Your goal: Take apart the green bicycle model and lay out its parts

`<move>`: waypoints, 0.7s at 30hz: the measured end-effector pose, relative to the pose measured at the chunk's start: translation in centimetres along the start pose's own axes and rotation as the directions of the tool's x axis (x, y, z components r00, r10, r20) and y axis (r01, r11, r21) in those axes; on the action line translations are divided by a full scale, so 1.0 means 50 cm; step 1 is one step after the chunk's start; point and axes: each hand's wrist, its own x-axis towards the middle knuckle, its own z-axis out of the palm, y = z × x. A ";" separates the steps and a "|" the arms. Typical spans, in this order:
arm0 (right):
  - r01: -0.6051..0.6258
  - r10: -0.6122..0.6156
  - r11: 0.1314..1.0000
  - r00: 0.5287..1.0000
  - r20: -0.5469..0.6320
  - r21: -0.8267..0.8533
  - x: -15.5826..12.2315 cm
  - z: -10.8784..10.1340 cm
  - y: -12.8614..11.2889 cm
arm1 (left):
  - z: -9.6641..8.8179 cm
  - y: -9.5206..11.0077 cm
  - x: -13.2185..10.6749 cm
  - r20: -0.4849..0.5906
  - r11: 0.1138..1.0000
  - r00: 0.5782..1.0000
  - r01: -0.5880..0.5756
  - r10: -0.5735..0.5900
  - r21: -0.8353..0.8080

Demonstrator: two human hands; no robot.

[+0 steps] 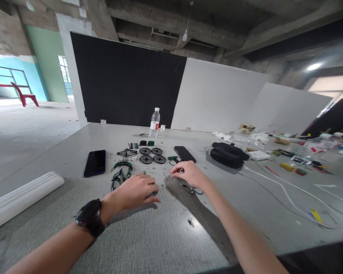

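My left hand (137, 191), with a black watch (90, 217) on the wrist, rests on the grey table (165, 236), fingers curled down onto small metal parts. My right hand (188, 173) reaches forward with its fingers pinched together over tiny silver parts (167, 177); what they grip is too small to name. Just beyond both hands lie several small black spoked wheels (152, 155), a green and black model frame (127, 153) and curved green pieces (120, 172).
A dark phone (95, 163) lies at the left and another phone (185, 153) sits behind my right hand. A water bottle (154, 122) stands at the back. A black pouch (228, 154), white cables (277, 184), tools and clutter fill the right. A white moulding strip (20, 198) lies at the left edge.
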 end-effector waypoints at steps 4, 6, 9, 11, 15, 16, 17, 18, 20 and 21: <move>-0.026 0.001 0.991 0.983 -0.183 -0.134 0.010 0.013 0.009 | 0.002 -0.001 0.001 -0.006 1.000 1.000 -0.004 0.004 -0.003; -0.049 0.017 0.985 0.981 -0.194 -0.166 0.015 0.022 0.015 | 0.003 -0.001 0.000 -0.011 1.000 1.000 -0.007 0.007 -0.004; -0.079 0.046 0.977 0.984 -0.170 -0.196 0.021 0.033 0.025 | 0.005 -0.002 0.000 -0.021 1.000 1.000 -0.013 0.013 -0.005; -0.085 0.056 0.977 0.987 -0.150 -0.195 0.023 0.036 0.029 | 0.005 -0.002 0.000 -0.028 1.000 0.999 -0.015 0.015 -0.007; -0.069 0.048 0.984 0.991 -0.129 -0.165 0.025 0.040 0.029 | 0.006 -0.003 -0.001 -0.034 1.000 0.999 -0.016 0.016 -0.008; -0.066 0.046 0.985 0.991 -0.125 -0.159 0.025 0.041 0.028 | 0.006 -0.003 -0.001 -0.033 1.000 0.999 -0.015 0.015 -0.008; -0.062 0.043 0.986 0.991 -0.124 -0.155 0.025 0.042 0.027 | 0.006 -0.002 -0.001 -0.031 1.000 0.999 -0.013 0.013 -0.007; -0.059 0.040 0.987 0.991 -0.126 -0.151 0.025 0.042 0.025 | 0.006 -0.002 -0.001 -0.029 1.000 1.000 -0.011 0.011 -0.006; -0.052 0.033 0.989 0.990 -0.137 -0.141 0.025 0.043 0.023 | 0.006 -0.002 -0.001 -0.025 1.000 1.000 -0.008 0.008 -0.003; -0.051 0.031 0.989 0.990 -0.139 -0.137 0.025 0.044 0.022 | 0.006 -0.002 -0.001 -0.023 1.000 1.000 -0.008 0.008 -0.002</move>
